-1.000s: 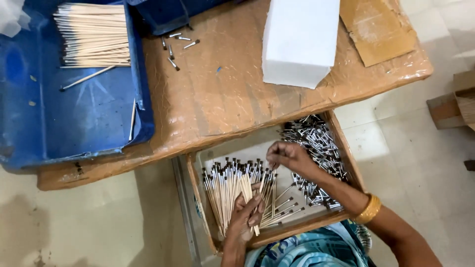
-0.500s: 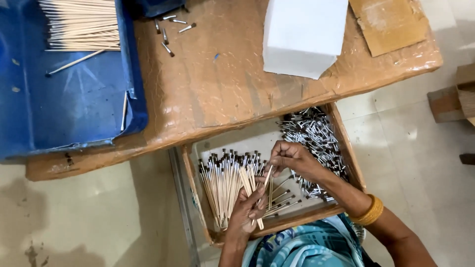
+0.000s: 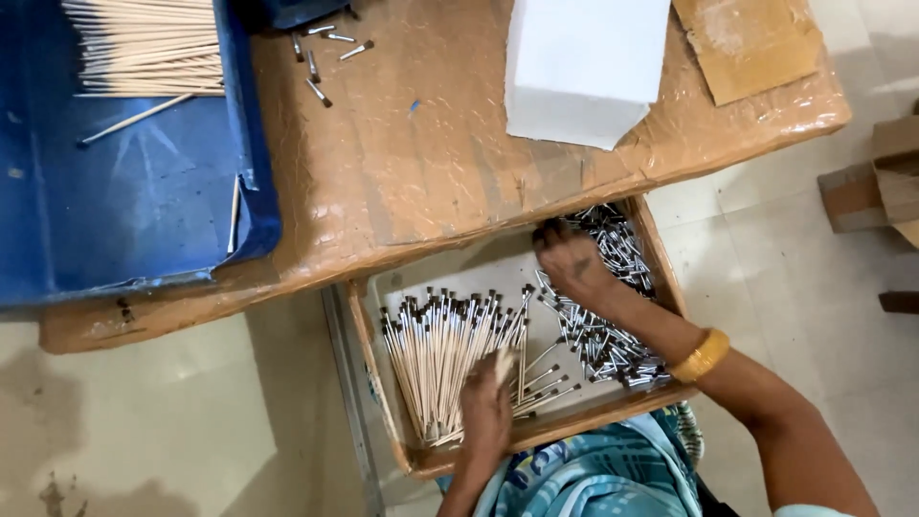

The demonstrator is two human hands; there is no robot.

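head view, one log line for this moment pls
left hand: on stick bundle | right hand: in ferrule pile | both in tray

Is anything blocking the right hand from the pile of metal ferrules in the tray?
Nothing visible does. The right hand already rests on the pile of metal ferrules at the right end of the tray. The table edge overhangs the tray's far side, not the hand.

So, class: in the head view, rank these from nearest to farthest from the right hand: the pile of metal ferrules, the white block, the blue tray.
1. Pile of metal ferrules: under the right hand, in the drawer.
2. White block: above it, on the table.
3. Blue tray: far left of the table.
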